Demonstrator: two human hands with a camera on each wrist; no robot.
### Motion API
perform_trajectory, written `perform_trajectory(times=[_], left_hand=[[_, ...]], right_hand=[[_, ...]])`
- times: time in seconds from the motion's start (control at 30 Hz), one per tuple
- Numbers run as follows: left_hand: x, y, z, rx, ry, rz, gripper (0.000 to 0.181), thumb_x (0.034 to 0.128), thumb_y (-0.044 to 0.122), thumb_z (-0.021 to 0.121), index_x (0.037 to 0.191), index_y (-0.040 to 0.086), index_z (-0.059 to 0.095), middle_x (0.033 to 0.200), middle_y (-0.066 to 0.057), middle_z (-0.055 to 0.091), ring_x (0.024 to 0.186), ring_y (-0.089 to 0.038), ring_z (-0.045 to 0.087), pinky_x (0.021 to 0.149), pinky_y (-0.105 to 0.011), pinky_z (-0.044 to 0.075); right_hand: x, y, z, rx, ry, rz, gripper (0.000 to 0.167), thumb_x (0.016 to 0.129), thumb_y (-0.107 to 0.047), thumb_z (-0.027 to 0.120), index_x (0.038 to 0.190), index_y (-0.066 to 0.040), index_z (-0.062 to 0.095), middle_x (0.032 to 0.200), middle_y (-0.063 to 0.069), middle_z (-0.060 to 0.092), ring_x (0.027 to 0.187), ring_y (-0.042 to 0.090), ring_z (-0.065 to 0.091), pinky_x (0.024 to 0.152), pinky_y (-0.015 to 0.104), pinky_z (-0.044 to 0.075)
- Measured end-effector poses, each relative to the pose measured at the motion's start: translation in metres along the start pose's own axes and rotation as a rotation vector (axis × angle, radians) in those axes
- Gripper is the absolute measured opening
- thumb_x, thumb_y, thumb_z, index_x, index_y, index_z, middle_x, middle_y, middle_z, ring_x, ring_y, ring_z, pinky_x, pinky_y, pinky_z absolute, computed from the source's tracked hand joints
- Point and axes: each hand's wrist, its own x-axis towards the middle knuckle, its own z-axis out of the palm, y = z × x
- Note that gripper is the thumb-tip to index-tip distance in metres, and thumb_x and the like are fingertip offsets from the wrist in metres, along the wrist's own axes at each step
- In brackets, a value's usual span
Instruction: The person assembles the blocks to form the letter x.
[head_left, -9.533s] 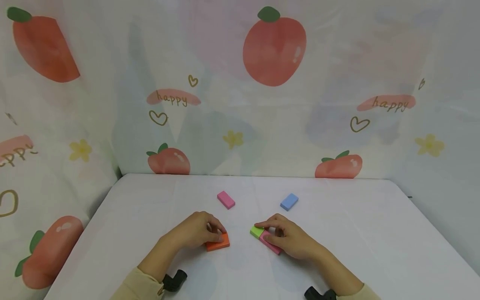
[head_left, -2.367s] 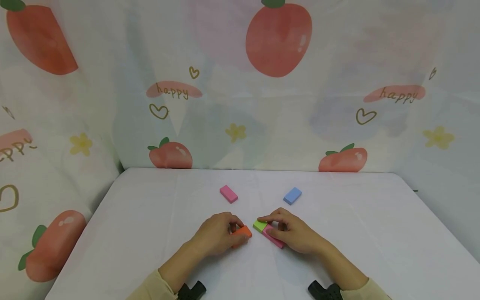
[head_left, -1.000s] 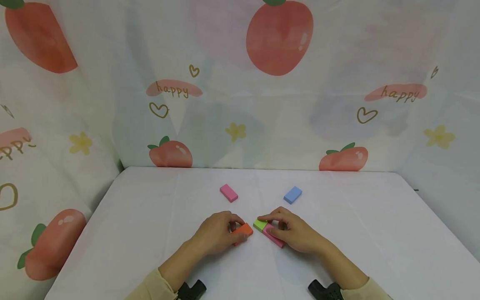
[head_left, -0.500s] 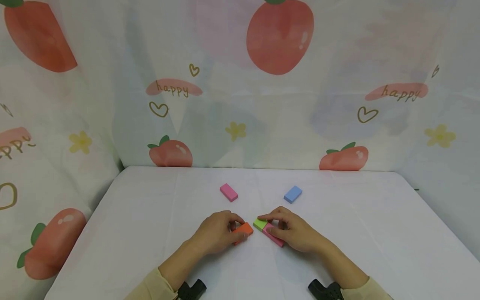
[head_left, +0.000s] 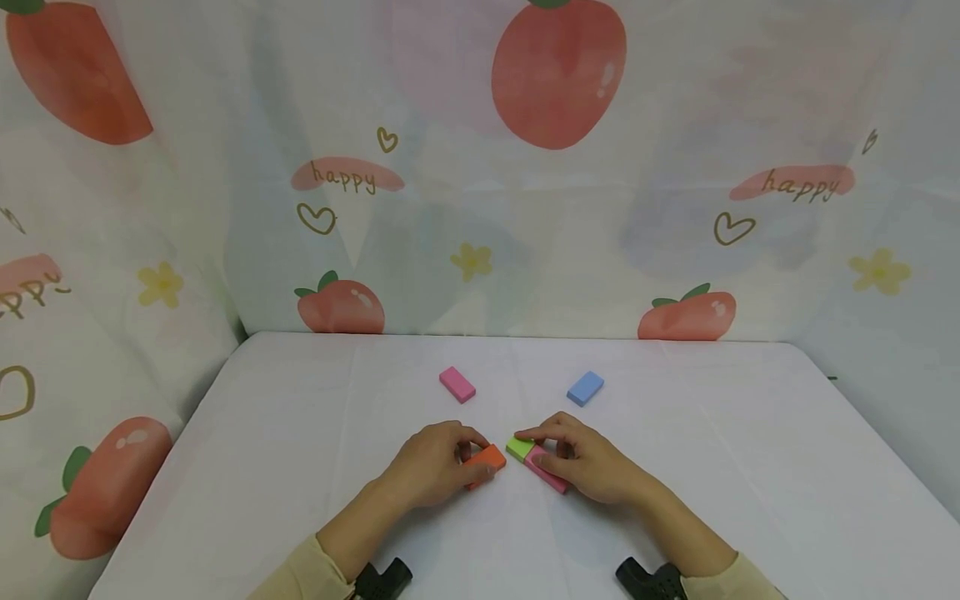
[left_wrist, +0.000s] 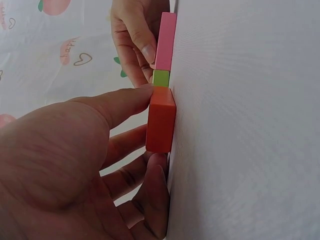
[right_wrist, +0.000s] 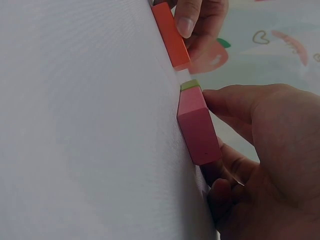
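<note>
My left hand (head_left: 435, 467) pinches an orange block (head_left: 487, 460) between thumb and fingers, flat on the white table. To its right, my right hand (head_left: 588, 467) holds a longer pink block (head_left: 547, 477), with its thumb along the near side. A green block (head_left: 519, 448) sits end to end against that pink block, and the right index finger reaches over it. In the right wrist view a small gap parts the orange block (right_wrist: 171, 37) from the green block (right_wrist: 190, 85). The left wrist view shows the orange block (left_wrist: 161, 120) in front of the green one.
Farther back on the table (head_left: 360, 383) lie a loose pink block (head_left: 457, 384) and a blue block (head_left: 585, 388), apart from each other. A printed cloth wall (head_left: 480, 208) rises behind the table edge.
Since the oldest frame, my left hand has brought the orange block rightward, close to the green block, and turned it. The right hand keeps its hold. Almost nothing differs over the last second.
</note>
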Motion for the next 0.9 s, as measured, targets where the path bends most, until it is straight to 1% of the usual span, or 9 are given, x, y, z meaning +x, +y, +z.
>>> perform_trajectory(times=[0.43,0.9], left_hand=[[0.0005,-0.0019,-0.0003,0.004,0.007,0.018,0.03,0.0884,0.039,0.08,0.114,0.025,0.078,0.083,0.011,0.059,0.074,-0.008,0.053,0.066,-0.026,0.043],[0.0014,-0.0027,0.0005,0.016,0.007,0.022,0.029,0.088,0.039,0.08,0.114,0.026,0.077,0.082,0.011,0.059,0.073,-0.008,0.053,0.066,-0.026,0.042]], right_hand=[[-0.0003,-0.0018,0.0006,-0.005,0.0,0.024,0.033,0.102,-0.027,0.066,0.134,-0.034,0.068,0.114,-0.007,0.06,0.087,0.012,0.052,0.072,0.023,0.045],[-0.0006,-0.0023,0.0004,-0.004,-0.001,0.037,0.033,0.102,-0.028,0.066,0.134,-0.035,0.068,0.113,-0.006,0.059,0.089,0.012,0.052,0.073,0.023,0.044]])
